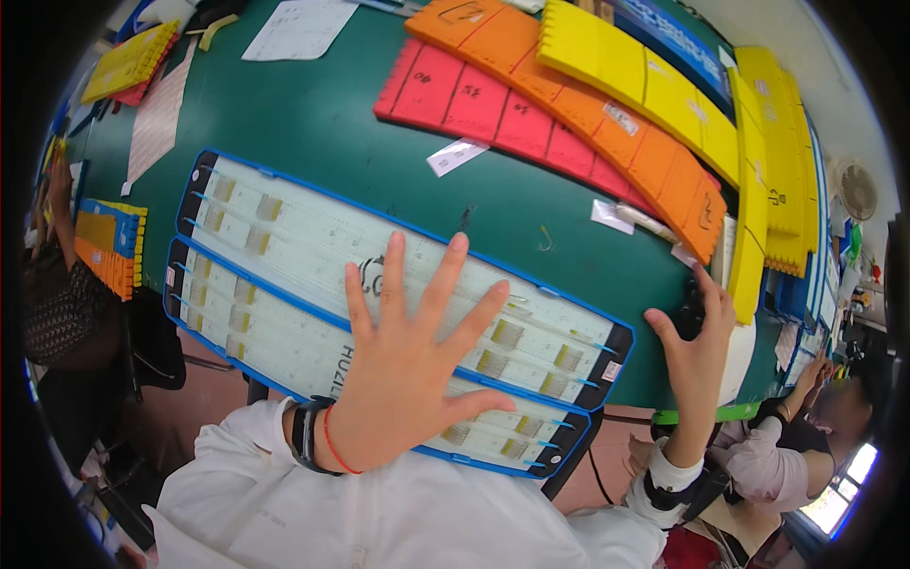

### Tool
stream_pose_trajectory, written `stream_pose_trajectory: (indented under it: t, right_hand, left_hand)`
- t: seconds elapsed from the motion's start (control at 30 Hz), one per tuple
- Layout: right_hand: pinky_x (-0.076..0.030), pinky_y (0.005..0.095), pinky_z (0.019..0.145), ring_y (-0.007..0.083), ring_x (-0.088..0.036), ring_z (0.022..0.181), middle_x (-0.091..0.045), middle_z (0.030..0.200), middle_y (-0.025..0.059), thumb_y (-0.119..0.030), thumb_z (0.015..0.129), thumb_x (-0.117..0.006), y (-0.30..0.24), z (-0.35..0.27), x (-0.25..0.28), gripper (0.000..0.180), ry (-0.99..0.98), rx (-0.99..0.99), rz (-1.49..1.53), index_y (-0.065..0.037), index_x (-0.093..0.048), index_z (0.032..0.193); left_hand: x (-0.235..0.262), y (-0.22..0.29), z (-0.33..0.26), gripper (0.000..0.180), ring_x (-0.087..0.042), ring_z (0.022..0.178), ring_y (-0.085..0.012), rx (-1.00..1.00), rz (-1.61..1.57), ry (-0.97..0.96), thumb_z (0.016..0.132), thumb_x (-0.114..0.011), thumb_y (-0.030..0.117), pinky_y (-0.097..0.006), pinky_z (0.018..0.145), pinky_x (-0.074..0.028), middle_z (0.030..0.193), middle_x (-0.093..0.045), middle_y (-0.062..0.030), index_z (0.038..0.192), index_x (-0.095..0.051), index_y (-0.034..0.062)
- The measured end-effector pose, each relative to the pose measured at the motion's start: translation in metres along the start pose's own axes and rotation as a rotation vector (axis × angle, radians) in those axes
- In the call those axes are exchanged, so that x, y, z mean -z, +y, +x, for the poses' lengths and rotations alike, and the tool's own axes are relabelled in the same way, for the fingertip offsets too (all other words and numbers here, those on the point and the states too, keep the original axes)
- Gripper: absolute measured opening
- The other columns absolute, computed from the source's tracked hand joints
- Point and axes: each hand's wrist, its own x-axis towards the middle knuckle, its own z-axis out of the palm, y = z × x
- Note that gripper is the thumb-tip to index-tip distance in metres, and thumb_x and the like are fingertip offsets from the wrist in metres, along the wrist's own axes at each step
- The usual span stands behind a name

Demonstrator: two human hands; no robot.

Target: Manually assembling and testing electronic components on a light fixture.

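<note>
My left hand (408, 351) lies flat with its fingers spread over a long blue-edged case (313, 284), which is opened into two pale panels. Blue pins line the black ends of the case, and several rows of small yellowish-grey bundles (507, 334) sit on the panels. Fine threads seem to run lengthwise, too thin to follow. Off to the right, my right hand (700, 365) has its thumb and fingers apart around a small black object (691, 308). That object is partly hidden by the hand, so its kind and whether I touch it cannot be told.
Red (464, 100), orange (569, 104) and yellow foam boards (654, 81) lie stacked at the back right. White labels (457, 156) and a paper sheet (299, 28) rest on the green table (313, 114). Other people sit at the left (66, 303) and right (773, 465).
</note>
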Motion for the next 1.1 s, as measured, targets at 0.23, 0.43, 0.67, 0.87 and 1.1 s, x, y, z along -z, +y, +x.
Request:
stream_pose_trajectory:
  t: [0.23, 0.43, 0.67, 0.87, 1.1]
  right_hand:
    - [-0.044, 0.0335, 0.074, 0.0225, -0.053, 0.078, -0.054, 0.085, 0.0085, -0.011, 0.074, -0.074, 0.018, -0.018, -0.015, 0.034, 0.164, -0.134, 0.421, -0.003, -0.058, 0.103]
    - [-0.049, 0.0346, 0.073, 0.0276, -0.062, 0.084, -0.064, 0.089, 0.0124, -0.002, 0.078, -0.067, 0.008, -0.02, -0.028, 0.027, 0.297, 0.088, 0.456, -0.008, -0.066, 0.104]
    - [-0.047, 0.0403, 0.081, 0.0364, -0.059, 0.092, -0.063, 0.095, 0.0177, -0.009, 0.082, -0.064, 0.004, -0.025, -0.019, 0.02, 0.428, 0.163, 0.321, -0.006, -0.064, 0.102]
    - [-0.048, 0.0387, 0.078, 0.0353, -0.06, 0.089, -0.063, 0.096, 0.0183, -0.014, 0.086, -0.061, 0.01, -0.017, -0.026, 0.023, 0.542, 0.156, 0.37, -0.003, -0.059, 0.106]
    - [-0.049, 0.0379, 0.075, 0.034, -0.061, 0.086, -0.062, 0.095, 0.0178, -0.014, 0.086, -0.061, 0.008, -0.021, -0.025, 0.023, 0.538, 0.148, 0.356, -0.003, -0.059, 0.106]
  left_hand:
    - [0.01, 0.003, -0.015, 0.071, -0.016, 0.132, -0.0534, -0.047, -0.063, 0.066, 0.078, -0.058, 0.057, -0.074, 0.097, -0.011, 0.15, -0.021, -0.0189, 0.137, -0.044, 0.0206]
    - [-0.013, -0.003, -0.021, 0.06, -0.02, 0.132, -0.0498, -0.073, -0.032, 0.227, 0.081, -0.059, 0.049, -0.069, 0.103, -0.015, 0.146, -0.028, -0.0168, 0.128, -0.052, 0.0136]
    - [-0.016, -0.001, -0.027, 0.056, -0.021, 0.13, -0.0502, -0.128, -0.022, 0.323, 0.084, -0.057, 0.047, -0.067, 0.103, -0.017, 0.143, -0.031, -0.0182, 0.126, -0.053, 0.0108]
    - [-0.019, -0.002, -0.018, 0.054, -0.025, 0.128, -0.0506, -0.154, -0.021, 0.369, 0.084, -0.058, 0.045, -0.066, 0.1, -0.022, 0.14, -0.034, -0.0197, 0.125, -0.053, 0.01]
    - [-0.024, -0.005, -0.019, 0.055, -0.025, 0.128, -0.0511, -0.168, -0.023, 0.393, 0.082, -0.059, 0.046, -0.066, 0.1, -0.021, 0.14, -0.035, -0.0201, 0.124, -0.054, 0.0108]
